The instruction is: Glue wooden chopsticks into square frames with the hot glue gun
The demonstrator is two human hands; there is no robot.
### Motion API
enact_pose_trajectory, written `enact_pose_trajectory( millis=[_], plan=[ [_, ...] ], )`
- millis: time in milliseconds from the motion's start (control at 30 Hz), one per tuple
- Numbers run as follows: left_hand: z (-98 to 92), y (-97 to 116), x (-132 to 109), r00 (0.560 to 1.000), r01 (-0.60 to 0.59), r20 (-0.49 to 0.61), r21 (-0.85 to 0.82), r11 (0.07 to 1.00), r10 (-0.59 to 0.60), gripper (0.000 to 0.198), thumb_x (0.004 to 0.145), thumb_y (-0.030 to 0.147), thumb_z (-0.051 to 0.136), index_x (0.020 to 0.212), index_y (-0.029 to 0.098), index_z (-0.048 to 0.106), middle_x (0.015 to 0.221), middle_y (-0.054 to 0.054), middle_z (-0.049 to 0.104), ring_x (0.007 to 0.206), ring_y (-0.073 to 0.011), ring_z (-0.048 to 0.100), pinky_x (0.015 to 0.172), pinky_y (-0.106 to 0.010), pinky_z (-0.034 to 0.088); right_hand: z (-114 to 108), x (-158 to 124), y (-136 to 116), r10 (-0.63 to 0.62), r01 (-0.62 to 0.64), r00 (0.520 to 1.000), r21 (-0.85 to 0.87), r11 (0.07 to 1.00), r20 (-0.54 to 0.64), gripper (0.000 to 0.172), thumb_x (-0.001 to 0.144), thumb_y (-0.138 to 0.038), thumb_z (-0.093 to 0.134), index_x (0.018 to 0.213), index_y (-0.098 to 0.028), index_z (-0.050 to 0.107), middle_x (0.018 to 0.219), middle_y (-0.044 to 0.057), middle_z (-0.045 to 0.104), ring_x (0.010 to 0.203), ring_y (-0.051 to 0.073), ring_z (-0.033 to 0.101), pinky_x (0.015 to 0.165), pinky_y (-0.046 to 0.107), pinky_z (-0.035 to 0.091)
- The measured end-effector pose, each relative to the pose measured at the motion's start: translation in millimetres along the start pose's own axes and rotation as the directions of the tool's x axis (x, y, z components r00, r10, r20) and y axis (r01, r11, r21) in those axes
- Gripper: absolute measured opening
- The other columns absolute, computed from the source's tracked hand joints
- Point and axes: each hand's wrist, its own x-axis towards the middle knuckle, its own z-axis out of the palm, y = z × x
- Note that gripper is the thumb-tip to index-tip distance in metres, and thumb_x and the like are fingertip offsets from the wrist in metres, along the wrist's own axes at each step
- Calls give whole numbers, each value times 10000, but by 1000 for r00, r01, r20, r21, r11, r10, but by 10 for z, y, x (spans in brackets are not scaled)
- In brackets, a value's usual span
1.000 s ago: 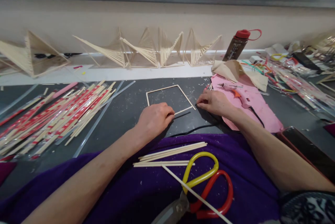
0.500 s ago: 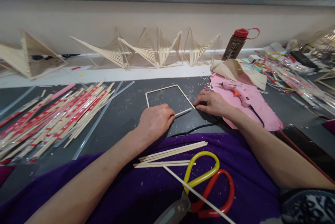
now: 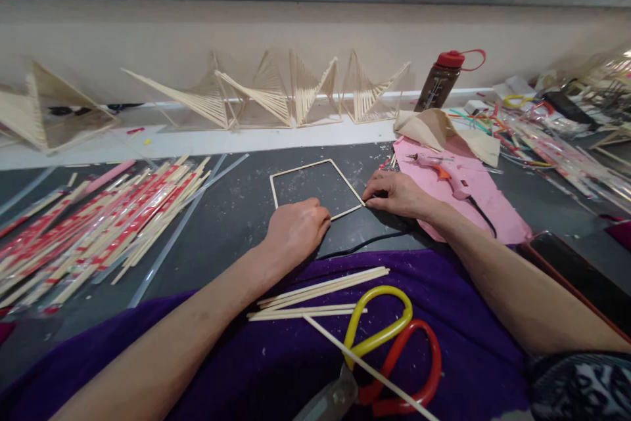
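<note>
Near stick [image 3: 346, 213], pinched in the left hand's [image 3: 298, 227] curled fingers, has shifted to meet the wooden frame's [image 3: 300, 167] four-o'clock corner. Right hand [image 3: 392, 194], fingers nearly closed, touches that corner, grip unclear; frame lies at twelve o'clock.

Moderate, diffuse light is falling on the matte dark-grey worktop [image 3: 236, 211]; a soft shadow is lying beneath the bare right hand [image 3: 397, 192]. Wide-angle distortion is stretching the softly focused side edges.

On the desk [image 3: 236, 224], a stick frame [image 3: 300, 167] lies between stick bundles [image 3: 123, 224] at left and a glue gun [image 3: 461, 188] on a sheet [image 3: 507, 221] at right; stick models [image 3: 315, 96] stand far, scissors [image 3: 374, 343] near.
</note>
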Motion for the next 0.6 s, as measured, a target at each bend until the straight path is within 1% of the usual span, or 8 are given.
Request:
enact_pose_trajectory(
  millis=[267,600],
  plan=[
    [10,-1,14,1000,-8,8,27,1000,8,313,887,313,386,883,236,689,850,-26,629,782,-176,608,558,-261,361,8,-5,-1,0,1,1000,36,999,-5,104,748,-246,636,813,-212,710,844,21,620,792,139,580,690,240,405],
    [13,4,12,1000,-8,12,39,999,8,328,890,303,368,857,223,684,828,-33,623,766,-189,610,555,-273,361,18,-9,-21,-3,4,1000,29,1000,-28,98,753,-242,633,808,-217,710,831,20,621,788,139,577,695,246,407]
  ],
)
